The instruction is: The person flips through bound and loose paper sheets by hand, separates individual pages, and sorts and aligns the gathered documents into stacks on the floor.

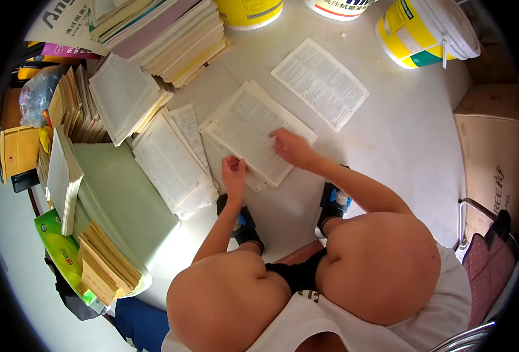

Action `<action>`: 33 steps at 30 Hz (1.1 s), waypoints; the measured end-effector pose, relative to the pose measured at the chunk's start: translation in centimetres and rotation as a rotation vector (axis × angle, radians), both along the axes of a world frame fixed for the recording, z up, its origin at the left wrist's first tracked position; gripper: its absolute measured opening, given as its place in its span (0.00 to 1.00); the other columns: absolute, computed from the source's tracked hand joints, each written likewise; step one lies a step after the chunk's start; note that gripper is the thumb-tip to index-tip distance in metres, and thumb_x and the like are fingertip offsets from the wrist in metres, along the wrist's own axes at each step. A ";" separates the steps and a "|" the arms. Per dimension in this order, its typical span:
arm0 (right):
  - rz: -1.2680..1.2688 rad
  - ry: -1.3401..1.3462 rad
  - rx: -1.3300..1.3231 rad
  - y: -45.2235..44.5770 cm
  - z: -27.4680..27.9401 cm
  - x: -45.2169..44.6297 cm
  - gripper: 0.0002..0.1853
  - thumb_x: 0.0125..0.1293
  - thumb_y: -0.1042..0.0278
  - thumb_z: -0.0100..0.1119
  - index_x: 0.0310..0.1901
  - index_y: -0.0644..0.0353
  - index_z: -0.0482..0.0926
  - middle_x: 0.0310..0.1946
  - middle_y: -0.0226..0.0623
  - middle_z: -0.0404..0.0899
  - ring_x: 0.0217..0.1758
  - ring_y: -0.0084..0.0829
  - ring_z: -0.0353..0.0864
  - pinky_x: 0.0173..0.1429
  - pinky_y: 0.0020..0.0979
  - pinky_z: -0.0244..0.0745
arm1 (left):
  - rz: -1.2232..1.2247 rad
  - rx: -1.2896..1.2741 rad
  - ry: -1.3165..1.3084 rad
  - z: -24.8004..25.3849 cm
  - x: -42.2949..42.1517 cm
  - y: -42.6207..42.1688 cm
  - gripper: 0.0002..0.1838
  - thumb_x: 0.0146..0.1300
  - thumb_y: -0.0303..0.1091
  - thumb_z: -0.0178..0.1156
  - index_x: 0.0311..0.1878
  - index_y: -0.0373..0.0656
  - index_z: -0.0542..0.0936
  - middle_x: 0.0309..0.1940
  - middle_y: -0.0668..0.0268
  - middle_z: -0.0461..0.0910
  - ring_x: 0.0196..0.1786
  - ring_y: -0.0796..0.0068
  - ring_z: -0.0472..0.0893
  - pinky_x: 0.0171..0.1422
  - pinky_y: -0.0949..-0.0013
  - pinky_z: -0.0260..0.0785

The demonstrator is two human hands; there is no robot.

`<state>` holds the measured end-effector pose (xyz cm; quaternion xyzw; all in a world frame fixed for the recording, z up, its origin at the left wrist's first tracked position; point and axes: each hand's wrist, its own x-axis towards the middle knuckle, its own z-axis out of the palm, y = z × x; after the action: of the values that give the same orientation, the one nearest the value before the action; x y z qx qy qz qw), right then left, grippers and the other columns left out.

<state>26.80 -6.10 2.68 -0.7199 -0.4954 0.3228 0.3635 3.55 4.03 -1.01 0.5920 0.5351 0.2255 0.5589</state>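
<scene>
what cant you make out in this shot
All in the head view:
Small print on the white printed paper stack: too small.
Its lower sheets: mostly hidden by the top sheet.
Whether the left hand pinches paper: curled fingers hide it.
Top of the yellow plastic bucket: cut off by the upper edge.

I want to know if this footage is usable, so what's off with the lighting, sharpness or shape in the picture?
Head view: strong fisheye bending with black corners; bright glare where the green surface meets the floor; print on the loose sheet too small to read; right hand looks slightly soft.
</scene>
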 end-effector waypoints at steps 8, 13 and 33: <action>0.089 0.166 -0.093 -1.1 -0.5 -6.6 0.22 0.60 0.59 0.76 0.47 0.61 0.76 0.36 0.39 0.79 0.36 0.35 0.81 0.43 0.35 0.78 | -0.146 -0.293 -0.100 0.1 -0.8 -1.9 0.13 0.78 0.37 0.61 0.45 0.34 0.80 0.36 0.67 0.83 0.37 0.80 0.81 0.43 0.73 0.75; 0.012 0.251 -0.160 -0.9 -0.8 -6.8 0.21 0.59 0.58 0.77 0.45 0.59 0.78 0.39 0.41 0.83 0.39 0.39 0.84 0.45 0.38 0.79 | -0.111 -0.387 -0.206 -0.3 -1.6 -2.2 0.12 0.80 0.35 0.57 0.50 0.34 0.82 0.37 0.67 0.85 0.41 0.81 0.83 0.44 0.75 0.77; -0.018 0.289 -0.118 -0.2 -2.5 -6.8 0.10 0.69 0.63 0.67 0.42 0.60 0.81 0.32 0.39 0.84 0.35 0.36 0.85 0.41 0.37 0.79 | -0.203 -0.352 -0.173 1.5 -1.2 -1.7 0.12 0.76 0.35 0.63 0.52 0.35 0.84 0.37 0.67 0.87 0.37 0.81 0.86 0.42 0.77 0.78</action>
<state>19.97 -6.29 0.21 -0.6903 -0.4118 0.4483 0.3910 2.36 2.33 0.45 0.5145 0.4540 0.1212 0.7173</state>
